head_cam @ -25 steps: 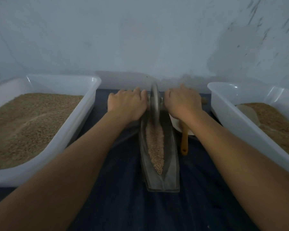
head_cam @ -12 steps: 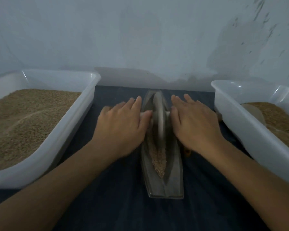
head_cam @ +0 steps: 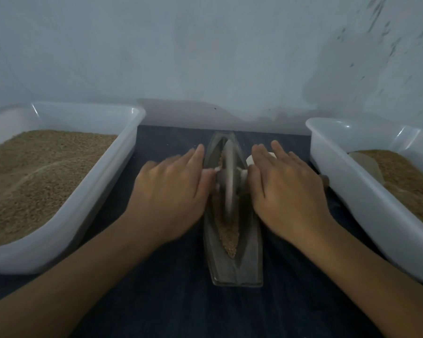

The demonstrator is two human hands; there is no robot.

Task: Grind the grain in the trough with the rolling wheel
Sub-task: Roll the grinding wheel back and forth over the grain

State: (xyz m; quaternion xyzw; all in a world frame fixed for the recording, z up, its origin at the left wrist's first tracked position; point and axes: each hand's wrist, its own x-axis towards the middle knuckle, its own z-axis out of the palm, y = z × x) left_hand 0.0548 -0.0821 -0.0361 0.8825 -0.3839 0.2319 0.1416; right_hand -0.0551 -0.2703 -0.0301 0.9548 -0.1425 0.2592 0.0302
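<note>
Centrally, the boat-shaped trough point(head_cam: 233, 267) lies on a dark cloth point(head_cam: 181, 301), its long axis running straight away from the viewer toward the wall point(head_cam: 205, 57), both ends tapering. Grain point(head_cam: 230, 237) fills its groove, most visibly in the near half. The rolling wheel point(head_cam: 228, 176) stands upright on edge in the groove, in the far half of the trough, its plane aligned with the long axis; a pale axle handle point(head_cam: 244, 172) projects from each face. The left hand point(head_cam: 171, 191) and right hand point(head_cam: 286, 189) lie flat, fingers extended forward, palms pressing on the axle either side of the wheel; neither hand curls round it. Left of the trough, a white tub point(head_cam: 108, 181) holds a deep layer of brown grain. At right, a second white tub point(head_cam: 347, 179) holds a similar layer and a pale scoop point(head_cam: 366, 167) resting in it. No legible writing appears on any object.
</note>
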